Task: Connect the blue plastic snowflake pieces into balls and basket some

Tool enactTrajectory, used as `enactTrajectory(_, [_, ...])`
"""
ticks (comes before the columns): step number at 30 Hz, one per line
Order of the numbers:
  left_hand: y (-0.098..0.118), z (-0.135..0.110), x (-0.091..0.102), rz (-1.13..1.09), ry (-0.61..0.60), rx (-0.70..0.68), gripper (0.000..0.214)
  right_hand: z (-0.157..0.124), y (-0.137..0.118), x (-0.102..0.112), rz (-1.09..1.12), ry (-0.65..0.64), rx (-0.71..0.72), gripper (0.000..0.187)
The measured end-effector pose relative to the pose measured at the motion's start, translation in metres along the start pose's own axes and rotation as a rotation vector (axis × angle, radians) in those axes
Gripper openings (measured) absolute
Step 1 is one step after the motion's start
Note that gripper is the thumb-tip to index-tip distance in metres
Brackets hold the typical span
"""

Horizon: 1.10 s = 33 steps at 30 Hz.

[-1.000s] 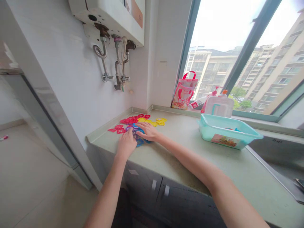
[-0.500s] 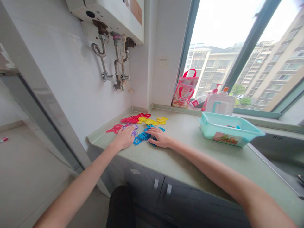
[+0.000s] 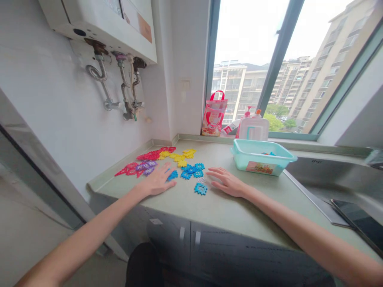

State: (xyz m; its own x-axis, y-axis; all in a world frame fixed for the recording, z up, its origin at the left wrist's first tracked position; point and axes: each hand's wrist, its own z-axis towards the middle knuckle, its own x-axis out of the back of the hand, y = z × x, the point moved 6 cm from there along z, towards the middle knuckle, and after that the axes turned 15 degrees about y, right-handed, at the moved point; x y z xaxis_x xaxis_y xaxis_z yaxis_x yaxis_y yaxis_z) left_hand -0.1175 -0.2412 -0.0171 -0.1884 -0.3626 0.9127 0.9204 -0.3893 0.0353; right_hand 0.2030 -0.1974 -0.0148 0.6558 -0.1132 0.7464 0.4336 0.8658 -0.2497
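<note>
Flat plastic puzzle pieces lie spread on the pale green counter [image 3: 227, 207]: red pieces [image 3: 152, 154], yellow pieces [image 3: 181, 156], purple pieces [image 3: 146, 166] and blue pieces [image 3: 191, 170]. A single blue piece [image 3: 200, 188] lies apart, nearer the front. My left hand [image 3: 157, 181] lies flat and open on the counter, fingertips touching the blue and purple pieces. My right hand [image 3: 229, 183] rests open, palm down, just right of the single blue piece, holding nothing.
A teal plastic tub [image 3: 261, 157] stands to the right with a few pieces inside. Behind it on the window sill are a white container [image 3: 254, 128], bottles and a pink bag [image 3: 214, 113]. A sink [image 3: 335, 179] lies at far right. A wall heater [image 3: 98, 24] hangs above.
Both hands have drawn apart and back from the pile, leaving blue pieces spread out and one lying apart. The camera has shifted left and closer.
</note>
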Motion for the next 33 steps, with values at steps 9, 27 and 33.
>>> enactTrajectory(9, [0.077,0.039,-0.033,-0.219,0.000,0.000,0.081,-0.012,0.032,0.008,0.031,-0.024,-0.182,0.061])
enactTrajectory(27, [-0.024,0.156,-0.070,-0.085,0.228,-0.011,0.047,-0.016,0.041,0.011,0.084,-0.035,-0.211,0.054])
enactTrajectory(33, [0.004,0.153,-0.035,-0.266,0.147,-0.213,0.042,-0.015,0.043,0.017,0.047,0.019,-0.224,0.052])
